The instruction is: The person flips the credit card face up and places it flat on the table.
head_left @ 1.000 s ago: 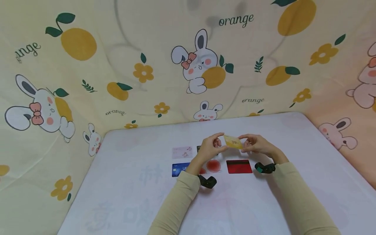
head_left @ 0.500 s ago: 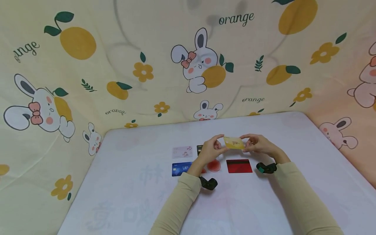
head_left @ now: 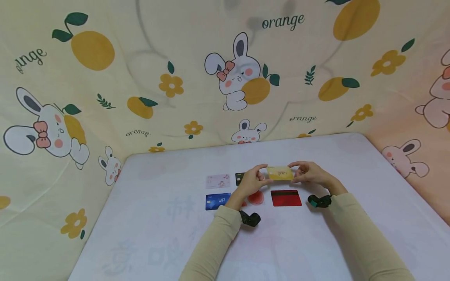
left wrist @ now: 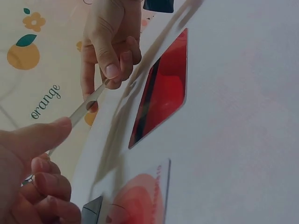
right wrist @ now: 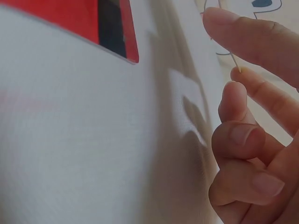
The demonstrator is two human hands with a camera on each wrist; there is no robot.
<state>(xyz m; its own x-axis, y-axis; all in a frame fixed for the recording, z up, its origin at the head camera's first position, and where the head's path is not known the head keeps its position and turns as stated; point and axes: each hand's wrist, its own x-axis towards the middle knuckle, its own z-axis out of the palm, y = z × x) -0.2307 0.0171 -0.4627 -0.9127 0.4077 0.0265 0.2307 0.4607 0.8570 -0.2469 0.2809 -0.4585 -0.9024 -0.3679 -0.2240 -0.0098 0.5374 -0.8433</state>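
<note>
A yellow bank card is stretched between both hands, raised over the far part of the table. My left hand pinches its left end with thumb and index finger, and my right hand pinches the right end the same way. In the left wrist view the yellow card shows nearly edge-on. Below it on the table lies a red card with a dark stripe. Under my left forearm sit a card with red circles and a dark card, both partly hidden.
A pale pink card and a blue VIP card lie left of my left hand on the white table. A curtain printed with rabbits and oranges rises behind the table's far edge.
The yellow card has tipped so that its printed face shows more fully and it sits slightly lower. Both hands keep hold of it; the cards on the table have stayed put.
</note>
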